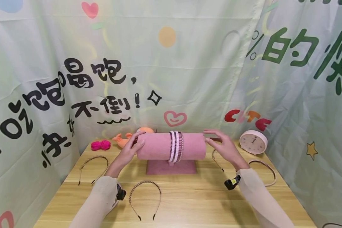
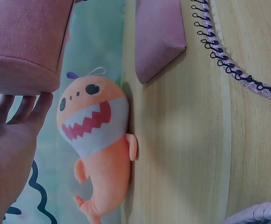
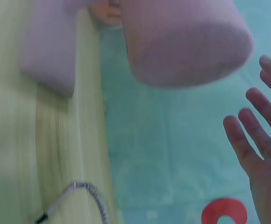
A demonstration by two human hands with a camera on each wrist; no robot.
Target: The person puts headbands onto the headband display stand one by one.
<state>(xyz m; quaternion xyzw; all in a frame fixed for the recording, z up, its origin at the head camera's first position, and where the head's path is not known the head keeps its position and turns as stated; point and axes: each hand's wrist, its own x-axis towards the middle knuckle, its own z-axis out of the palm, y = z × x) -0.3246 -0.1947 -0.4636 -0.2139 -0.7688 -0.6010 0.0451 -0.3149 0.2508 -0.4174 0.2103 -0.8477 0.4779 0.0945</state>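
A pink velvet display stand (image 1: pixel 154 147) stands on the table, its padded roll lying sideways above a flat base. Several headbands (image 1: pixel 175 147), white, dark and beaded, sit around the roll's middle. My left hand (image 1: pixel 130 148) rests its fingertips against the roll's left end, and the left wrist view shows the fingers (image 2: pixel 25 109) touching the end face. Beside the right end is my right hand (image 1: pixel 223 145), its fingers spread. In the right wrist view these fingers (image 3: pixel 252 133) are apart from the roll (image 3: pixel 191 56). Neither hand grips anything.
Loose headbands lie on the table at left (image 1: pixel 95 157), front (image 1: pixel 145 182), right (image 1: pixel 269 167) and behind the right hand (image 1: pixel 213 156). Pink yarn balls (image 1: pixel 100 145), an orange shark plush (image 2: pixel 110 172) and a round clock (image 1: pixel 253 142) stand along the back by the curtain (image 1: pixel 199 79).
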